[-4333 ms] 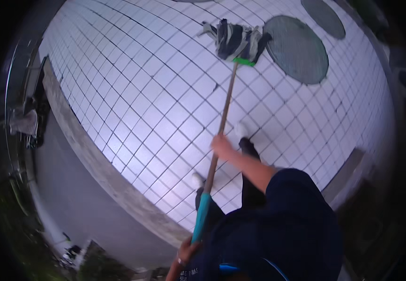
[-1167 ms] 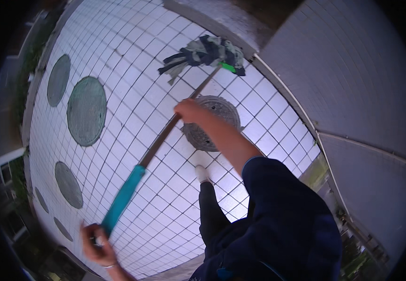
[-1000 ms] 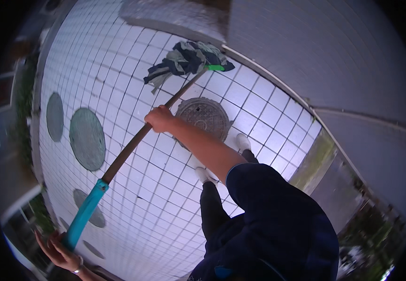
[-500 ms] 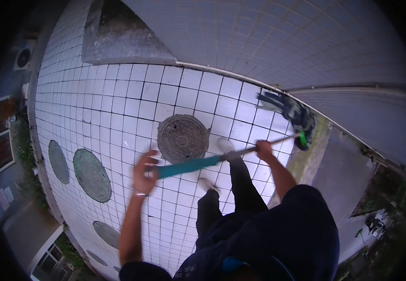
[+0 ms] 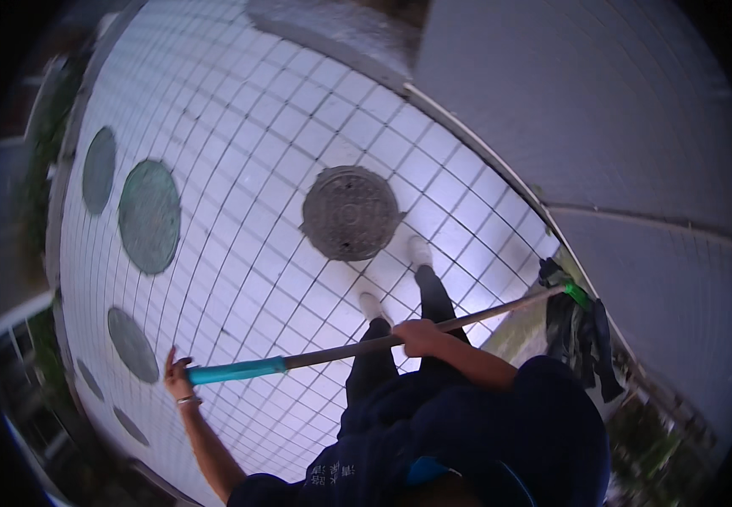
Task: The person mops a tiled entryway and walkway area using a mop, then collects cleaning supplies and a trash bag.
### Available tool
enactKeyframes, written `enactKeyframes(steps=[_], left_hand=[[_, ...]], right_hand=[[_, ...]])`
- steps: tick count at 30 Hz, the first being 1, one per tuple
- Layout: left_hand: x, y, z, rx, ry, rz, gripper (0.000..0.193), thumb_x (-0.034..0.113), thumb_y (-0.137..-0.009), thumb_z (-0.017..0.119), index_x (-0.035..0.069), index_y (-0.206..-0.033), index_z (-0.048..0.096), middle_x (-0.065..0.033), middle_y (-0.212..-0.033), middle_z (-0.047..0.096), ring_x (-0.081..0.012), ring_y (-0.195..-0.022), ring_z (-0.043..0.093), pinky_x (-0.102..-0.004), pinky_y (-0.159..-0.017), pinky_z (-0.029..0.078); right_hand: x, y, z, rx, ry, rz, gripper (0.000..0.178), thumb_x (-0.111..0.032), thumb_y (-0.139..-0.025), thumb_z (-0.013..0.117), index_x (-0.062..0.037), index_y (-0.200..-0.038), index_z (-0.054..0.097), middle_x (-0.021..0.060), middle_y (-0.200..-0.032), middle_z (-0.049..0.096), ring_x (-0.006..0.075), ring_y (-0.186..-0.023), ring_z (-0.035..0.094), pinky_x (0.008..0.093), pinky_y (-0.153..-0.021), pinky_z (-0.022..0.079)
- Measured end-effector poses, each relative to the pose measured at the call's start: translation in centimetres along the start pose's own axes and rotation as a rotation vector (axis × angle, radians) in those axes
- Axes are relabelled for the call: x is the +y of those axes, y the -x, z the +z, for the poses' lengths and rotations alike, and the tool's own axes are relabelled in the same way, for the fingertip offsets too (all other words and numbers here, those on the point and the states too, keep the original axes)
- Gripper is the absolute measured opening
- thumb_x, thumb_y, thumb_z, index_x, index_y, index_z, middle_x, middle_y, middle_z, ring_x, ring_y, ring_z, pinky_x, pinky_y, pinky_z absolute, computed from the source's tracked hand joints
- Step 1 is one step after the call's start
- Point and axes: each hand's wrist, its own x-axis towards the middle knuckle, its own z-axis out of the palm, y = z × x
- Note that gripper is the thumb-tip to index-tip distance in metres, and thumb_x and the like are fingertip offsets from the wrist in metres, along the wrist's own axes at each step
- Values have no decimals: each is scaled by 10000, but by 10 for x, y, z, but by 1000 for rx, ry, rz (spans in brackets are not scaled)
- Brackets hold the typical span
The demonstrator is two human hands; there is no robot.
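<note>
A mop slants across in front of me, its turquoise grip [image 5: 235,372] at the lower left and its brown pole [image 5: 341,351] running up to the right. My left hand [image 5: 178,378] is at the very end of the grip, loosely closed about it with one finger sticking out. Farther along the pole, my right hand [image 5: 421,337] is closed firmly around it. At the far end, a bright green collar [image 5: 577,295] joins the pole to a dark grey mop head [image 5: 581,334], which hangs beside the wall at the right.
White square tiles [image 5: 239,253] cover the ground. A round brown manhole cover [image 5: 351,213] lies just ahead of my feet, with green covers [image 5: 150,216] to the left. A grey wall [image 5: 569,110] rises on the right, and a raised ledge [image 5: 332,51] stands at the top.
My view has turned. The mop head has swung nearer along the right wall and hangs lower. Both hands have come closer to my body, the left one farther out to the left.
</note>
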Motion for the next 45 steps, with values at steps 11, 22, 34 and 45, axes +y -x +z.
enactKeyframes(steps=[11,22,34,45], left_hand=[[31,230,-156,490,54,182,421,202,-810,406,47,-1198,356,-131,-950,536,-131,-647,514,-226,-568,434],[80,335,89,215,-194,-15,383,73,-680,604,-7,-1042,506,-108,-763,589,-114,-633,554,-211,-535,440],[45,439,74,496,49,-13,149,58,-697,604,-22,-822,589,-179,-835,571,-197,-647,575,-248,-528,462],[-1,576,88,770,260,-442,206,32,-713,546,-48,-902,540,-173,-870,551,-150,-582,563,-213,-418,456]], right_hand=[[-148,-121,-6,357,401,-599,110,-42,-592,491,-88,-690,510,72,-719,527,271,-737,518,389,-636,391],[-23,-159,-61,336,493,-577,147,-6,-564,562,-92,-633,465,90,-734,482,277,-800,457,358,-689,385],[-58,-122,27,647,133,-1020,255,80,-487,544,-94,-651,455,106,-843,484,295,-895,449,368,-767,337],[-83,-110,209,-310,307,-1121,174,51,-537,534,-93,-574,443,92,-695,468,285,-750,428,370,-664,347]])
